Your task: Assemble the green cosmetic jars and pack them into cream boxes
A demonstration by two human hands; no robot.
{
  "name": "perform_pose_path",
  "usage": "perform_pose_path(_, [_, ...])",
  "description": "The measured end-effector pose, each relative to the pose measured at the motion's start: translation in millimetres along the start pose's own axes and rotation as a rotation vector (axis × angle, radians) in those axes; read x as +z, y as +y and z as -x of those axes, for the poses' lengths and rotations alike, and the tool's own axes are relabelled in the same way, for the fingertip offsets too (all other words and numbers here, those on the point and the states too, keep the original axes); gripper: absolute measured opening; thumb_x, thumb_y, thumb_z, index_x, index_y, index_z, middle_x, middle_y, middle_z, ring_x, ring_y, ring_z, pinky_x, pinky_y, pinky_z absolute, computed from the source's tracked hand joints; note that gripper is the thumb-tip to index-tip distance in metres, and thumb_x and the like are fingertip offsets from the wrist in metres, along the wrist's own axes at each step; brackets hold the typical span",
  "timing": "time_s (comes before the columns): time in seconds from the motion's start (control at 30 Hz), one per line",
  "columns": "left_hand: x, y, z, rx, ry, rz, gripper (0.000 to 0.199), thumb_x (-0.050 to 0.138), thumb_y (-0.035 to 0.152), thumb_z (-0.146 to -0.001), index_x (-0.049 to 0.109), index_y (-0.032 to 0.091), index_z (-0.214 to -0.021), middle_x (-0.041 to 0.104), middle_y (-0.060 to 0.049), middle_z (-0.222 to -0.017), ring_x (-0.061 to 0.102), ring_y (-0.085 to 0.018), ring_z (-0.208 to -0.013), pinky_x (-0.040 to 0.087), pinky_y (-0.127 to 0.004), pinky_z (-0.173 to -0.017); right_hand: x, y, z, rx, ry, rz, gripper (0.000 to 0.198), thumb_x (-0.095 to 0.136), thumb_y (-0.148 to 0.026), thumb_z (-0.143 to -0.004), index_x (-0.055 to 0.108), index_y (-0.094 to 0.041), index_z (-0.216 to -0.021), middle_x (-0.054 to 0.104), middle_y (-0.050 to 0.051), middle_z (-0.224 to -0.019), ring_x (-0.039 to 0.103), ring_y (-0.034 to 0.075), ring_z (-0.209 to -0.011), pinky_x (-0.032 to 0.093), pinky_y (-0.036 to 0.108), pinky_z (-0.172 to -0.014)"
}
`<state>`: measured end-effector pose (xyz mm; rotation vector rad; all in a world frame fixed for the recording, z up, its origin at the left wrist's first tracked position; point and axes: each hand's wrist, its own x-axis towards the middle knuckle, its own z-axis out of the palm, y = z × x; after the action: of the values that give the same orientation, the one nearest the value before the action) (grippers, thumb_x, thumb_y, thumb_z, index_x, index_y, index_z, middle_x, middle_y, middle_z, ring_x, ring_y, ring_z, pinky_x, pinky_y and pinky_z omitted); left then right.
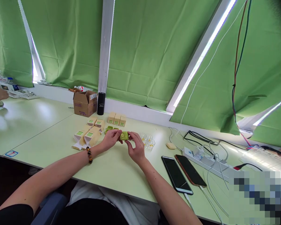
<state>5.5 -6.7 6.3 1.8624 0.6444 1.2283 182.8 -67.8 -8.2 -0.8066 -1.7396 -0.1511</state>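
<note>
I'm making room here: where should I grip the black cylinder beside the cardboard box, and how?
Probably grip the black cylinder around its middle, coming from its front right: it stands upright with straight sides, and the cardboard box crowds its left.

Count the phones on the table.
2, side by side at right: a white phone, and an orange-edged phone nearer the power strip. The pixelated corner could hide more.

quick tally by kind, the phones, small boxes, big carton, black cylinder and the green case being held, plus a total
phones: 2
small boxes: 7 (3 in a row, 4 to their left)
big carton: 1
black cylinder: 1
held green case: 1
total: 12
</note>
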Motion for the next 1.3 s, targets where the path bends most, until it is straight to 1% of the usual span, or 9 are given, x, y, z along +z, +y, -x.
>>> perform_pose_path(0.2, [0.9, -0.2, 2.0, -0.058, -0.054, 0.012, 0.06, 0.044, 0.062, -0.1, 0.066, 0.015, -0.071, 0.068, -0.005, -0.062, 0.06, -0.015, -0.058, 0.042, -0.026, -0.057, 0.1, -2.8, 0.1, 0.139, -0.049, -0.09, 0.038, 0.063, -0.022, -0.092, 0.057, -0.022, -0.129, 0.067, 0.012, -0.121, 0.067, 0.024, -0.104, 0.06, 0.043, -0.09])
perform_pose_path(0.3, [-1.0, 1.2, 2.0, -0.055, 0.0, 0.063, 0.059, 0.043, 0.061, -0.1, 0.068, 0.015, -0.072, 0.069, -0.006, -0.068, 0.06, -0.016, -0.063, 0.046, -0.028, -0.061, -0.3, -1.9, -1.1, 0.157, -0.032, -0.11, 0.037, 0.063, -0.022, -0.091, 0.057, -0.022, -0.127, 0.068, 0.011, -0.118, 0.068, 0.024, -0.103, 0.06, 0.043, -0.092])
perform_pose_path(0.37, [-2.8, 1.8, 0.8, -0.04, 0.033, 0.077, 0.058, 0.044, 0.062, -0.099, 0.072, 0.015, -0.081, 0.071, -0.008, -0.077, 0.063, -0.018, -0.071, 0.048, -0.029, -0.063, -1.3, -0.9, -2.1, 0.135, -0.011, -0.092, 0.037, 0.064, -0.021, -0.09, 0.057, -0.022, -0.126, 0.066, 0.011, -0.119, 0.066, 0.025, -0.107, 0.058, 0.044, -0.094])
perform_pose_path(0.5, [-3.3, -2.5, -3.1, -0.057, -0.054, 0.039, 0.05, 0.064, 0.061, -0.089, 0.075, 0.015, -0.104, 0.075, -0.011, -0.098, 0.067, -0.021, -0.085, 0.052, -0.03, -0.068, -1.8, 1.1, -1.4, 0.05, -0.022, 0.001, 0.038, 0.063, -0.017, -0.09, 0.058, -0.023, -0.127, 0.066, 0.012, -0.122, 0.062, 0.028, -0.117, 0.055, 0.049, -0.099])
perform_pose_path(0.63, [-0.8, -11.9, -4.5, -0.082, -0.109, 0.124, 0.047, 0.079, 0.053, -0.08, 0.074, 0.016, -0.11, 0.075, -0.012, -0.11, 0.07, -0.023, -0.095, 0.056, -0.033, -0.081, 0.2, 2.4, 0.7, -0.006, -0.042, 0.037, 0.046, 0.059, -0.015, -0.092, 0.052, -0.024, -0.136, 0.065, 0.013, -0.126, 0.061, 0.029, -0.121, 0.055, 0.05, -0.1])
perform_pose_path(0.77, [-3.3, -17.2, -5.5, -0.097, -0.05, 0.278, 0.053, 0.085, 0.044, -0.076, 0.07, 0.016, -0.118, 0.073, -0.014, -0.118, 0.07, -0.024, -0.104, 0.056, -0.038, -0.091, -4.3, 8.2, -2.7, -0.021, 0.025, 0.103, 0.053, 0.059, -0.016, -0.09, 0.049, -0.023, -0.141, 0.062, 0.014, -0.131, 0.058, 0.031, -0.124, 0.053, 0.053, -0.103])
perform_pose_path(0.9, [-8.0, -17.4, -7.1, -0.078, 0.016, 0.362, 0.056, 0.089, 0.033, -0.071, 0.067, 0.017, -0.12, 0.072, -0.013, -0.119, 0.07, -0.024, -0.106, 0.057, -0.04, -0.094, -15.2, 26.3, -6.0, 0.061, 0.089, 0.311, 0.042, 0.054, -0.011, -0.086, 0.06, -0.023, -0.126, 0.064, 0.012, -0.121, 0.055, 0.031, -0.117, 0.05, 0.053, -0.099])
perform_pose_path(1.1, [-8.8, -17.0, -7.6, -0.048, 0.077, 0.401, 0.054, 0.088, 0.019, -0.068, 0.064, 0.018, -0.116, 0.072, -0.012, -0.118, 0.07, -0.021, -0.103, 0.059, -0.035, -0.086, -21.6, 57.6, 5.4, 0.174, -0.147, 0.686, 0.043, 0.061, -0.006, -0.071, 0.069, -0.02, -0.111, 0.066, 0.014, -0.117, 0.046, 0.036, -0.12, 0.043, 0.055, -0.098])
perform_pose_path(1.3, [-7.9, -18.7, -7.3, -0.016, 0.088, 0.353, 0.052, 0.087, 0.016, -0.068, 0.064, 0.018, -0.115, 0.072, -0.012, -0.12, 0.068, -0.023, -0.112, 0.058, -0.036, -0.089, -17.1, 77.5, 16.1, 0.195, -0.279, 0.842, 0.036, 0.063, -0.008, -0.075, 0.073, -0.021, -0.106, 0.065, 0.015, -0.119, 0.044, 0.036, -0.122, 0.041, 0.054, -0.099])
